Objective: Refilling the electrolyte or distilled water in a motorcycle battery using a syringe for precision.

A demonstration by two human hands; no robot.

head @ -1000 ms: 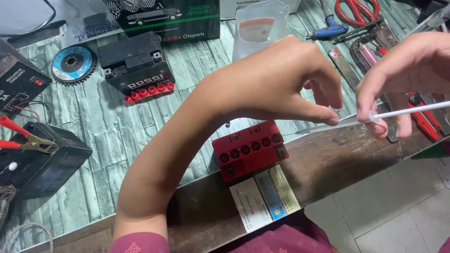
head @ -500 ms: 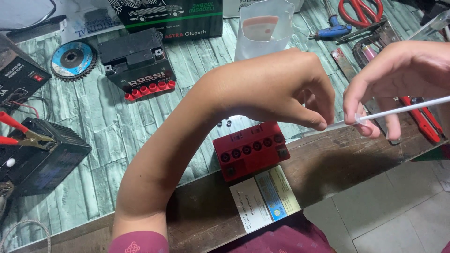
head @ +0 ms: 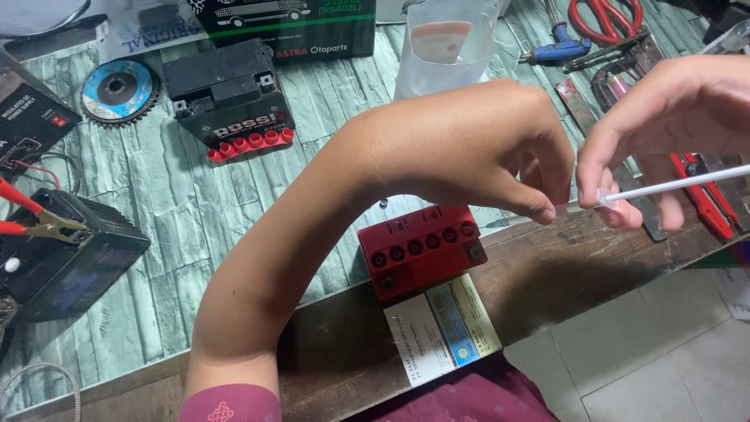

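Pinching, left hand (head: 469,152): my fingertips closed on the clear tip (head: 564,208)
Right hand (head: 672,117): clamped the white rod (head: 680,183)
Below: red battery (head: 422,250)

I see a thin white plastic tube (head: 672,184), smooth and slightly glossy, pinched by my right hand (head: 672,125) and touched by my left hand (head: 484,148); the red battery top (head: 422,252) looks like matt moulded plastic; the table edge (head: 562,266) is worn brown wood; its surface (head: 156,195) wears a greenish stone-patterned covering; the cup (head: 445,47) is translucent plastic.
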